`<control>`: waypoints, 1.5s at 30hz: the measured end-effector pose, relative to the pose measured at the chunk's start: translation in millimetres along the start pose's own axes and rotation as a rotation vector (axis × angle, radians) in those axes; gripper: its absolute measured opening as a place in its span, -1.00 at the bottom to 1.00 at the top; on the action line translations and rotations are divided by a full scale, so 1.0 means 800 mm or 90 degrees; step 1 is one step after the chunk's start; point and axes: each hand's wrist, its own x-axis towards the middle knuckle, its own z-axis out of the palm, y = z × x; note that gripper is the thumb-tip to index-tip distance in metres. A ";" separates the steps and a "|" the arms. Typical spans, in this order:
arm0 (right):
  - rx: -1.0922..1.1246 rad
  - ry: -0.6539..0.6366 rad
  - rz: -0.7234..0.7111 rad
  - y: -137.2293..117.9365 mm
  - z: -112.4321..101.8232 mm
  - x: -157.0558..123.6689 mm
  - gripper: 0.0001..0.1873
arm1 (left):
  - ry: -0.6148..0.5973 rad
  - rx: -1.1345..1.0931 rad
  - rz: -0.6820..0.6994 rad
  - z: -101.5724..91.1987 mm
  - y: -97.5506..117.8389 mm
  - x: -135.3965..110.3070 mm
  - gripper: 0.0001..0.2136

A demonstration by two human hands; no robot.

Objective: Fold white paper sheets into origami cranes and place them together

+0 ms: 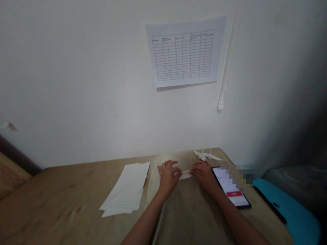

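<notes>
A narrow folded strip of white paper (185,175) lies on the table, and both hands are at its ends. My left hand (167,177) pinches the strip's left end with its fingers. My right hand (202,174) grips the right end in the same way. Part of each end is hidden under my fingers. Just beyond my right hand lies a folded white paper figure (206,156), perhaps origami, and it does not touch either hand.
A loose stack of white paper sheets (125,189) lies left of my hands on the tan table (61,200). A smartphone (230,187) with a lit screen lies by my right wrist. A gridded paper chart (184,51) hangs on the wall. A turquoise cushioned object (288,207) sits beyond the right table edge.
</notes>
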 end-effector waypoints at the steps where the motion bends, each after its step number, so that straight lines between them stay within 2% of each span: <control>1: 0.014 0.007 0.021 0.000 0.001 0.000 -0.88 | 0.003 -0.003 0.000 0.000 0.000 0.000 -0.90; 7: 0.161 0.002 0.138 0.004 0.007 0.000 -0.85 | 0.000 -0.022 0.004 0.002 0.001 0.001 -0.90; 13: 0.231 0.010 0.185 0.004 0.008 0.001 -0.80 | -0.001 -0.017 0.004 0.004 -0.001 0.002 -0.91; 25: 0.183 0.002 0.141 -0.014 0.001 0.000 -0.84 | -0.029 -0.018 -0.004 0.007 0.000 -0.001 -0.90; 29: 0.137 -0.007 0.136 -0.008 0.001 0.001 -0.87 | -0.017 -0.032 -0.013 0.005 0.002 0.001 -0.93; 39: 0.008 0.033 0.088 0.000 0.001 0.002 -0.83 | 0.003 -0.033 -0.007 0.001 0.004 0.001 -0.94; 45: -0.005 0.060 0.113 0.008 -0.003 0.003 -0.77 | 0.032 -0.035 -0.020 -0.005 0.001 0.002 -0.93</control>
